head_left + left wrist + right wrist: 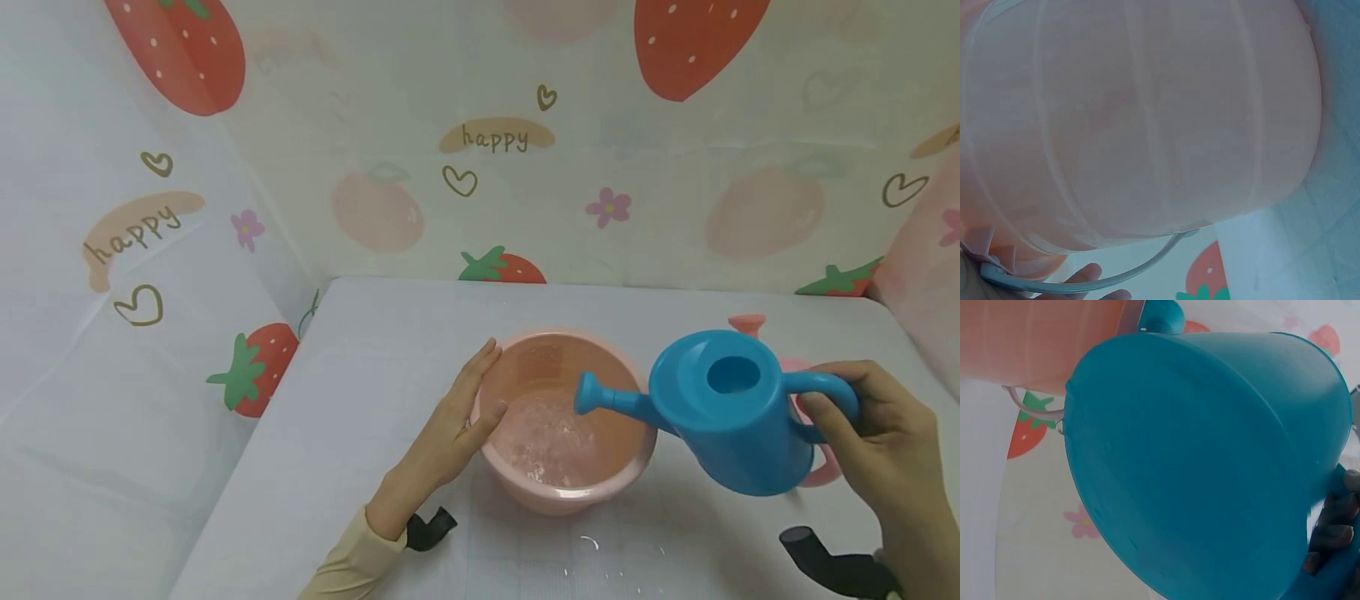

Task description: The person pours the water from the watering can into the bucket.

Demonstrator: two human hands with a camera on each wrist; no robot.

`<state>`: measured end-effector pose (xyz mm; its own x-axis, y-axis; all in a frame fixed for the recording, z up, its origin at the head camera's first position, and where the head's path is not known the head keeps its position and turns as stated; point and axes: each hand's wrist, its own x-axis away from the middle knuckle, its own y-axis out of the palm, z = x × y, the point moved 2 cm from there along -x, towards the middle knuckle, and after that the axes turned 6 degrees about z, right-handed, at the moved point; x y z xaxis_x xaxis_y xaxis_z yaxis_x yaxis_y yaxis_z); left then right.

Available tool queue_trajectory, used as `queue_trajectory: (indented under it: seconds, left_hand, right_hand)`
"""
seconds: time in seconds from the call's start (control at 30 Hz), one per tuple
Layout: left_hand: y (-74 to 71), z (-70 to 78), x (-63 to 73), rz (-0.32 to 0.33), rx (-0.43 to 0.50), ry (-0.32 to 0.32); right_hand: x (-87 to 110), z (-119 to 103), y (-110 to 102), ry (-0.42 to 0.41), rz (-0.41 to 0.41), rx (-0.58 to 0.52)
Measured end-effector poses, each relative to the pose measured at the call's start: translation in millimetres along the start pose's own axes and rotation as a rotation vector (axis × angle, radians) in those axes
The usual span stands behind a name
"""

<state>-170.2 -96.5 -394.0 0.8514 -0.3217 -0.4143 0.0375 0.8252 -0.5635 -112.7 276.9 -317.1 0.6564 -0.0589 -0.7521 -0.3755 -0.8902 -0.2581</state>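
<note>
A pink plastic bucket (pixel 536 500) stands upright on the table, with rippled water (pixel 555 437) inside. My left hand (pixel 450 425) rests against its left side, fingers straight along the outside and thumb over the rim. The bucket's thin pale handle (pixel 1141 269) hangs near those fingers in the left wrist view. With my right hand (pixel 888 433) I grip the handle of a blue watering can (pixel 742 442), held above the table at the bucket's right. Its spout reaches left over the bucket's opening. A water drop (pixel 1060 427) hangs at the can's edge in the right wrist view.
Behind the blue can a pink watering can (pixel 825 471) is mostly hidden. Water drops (pixel 590 542) lie on the white table (pixel 390 333) in front of the bucket. A strawberry-print sheet (pixel 525 217) closes off the back and sides. Black mounts (pixel 431 531) sit at both wrists.
</note>
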Motion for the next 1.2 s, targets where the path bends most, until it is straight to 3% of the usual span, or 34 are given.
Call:
queue_trajectory:
  seconds: [0.63, 1.2]
  left_hand:
    - [0.5, -0.8, 0.5, 0.007, -0.005, -0.002]
    - [0.1, -0.3, 1.0, 0.011, -0.007, -0.011]
  right_hand:
    - [1.5, -0.4, 7.0, 0.071, 0.108, 0.077]
    - [4.5, -1.2, 9.2, 0.127, 0.175, 0.031]
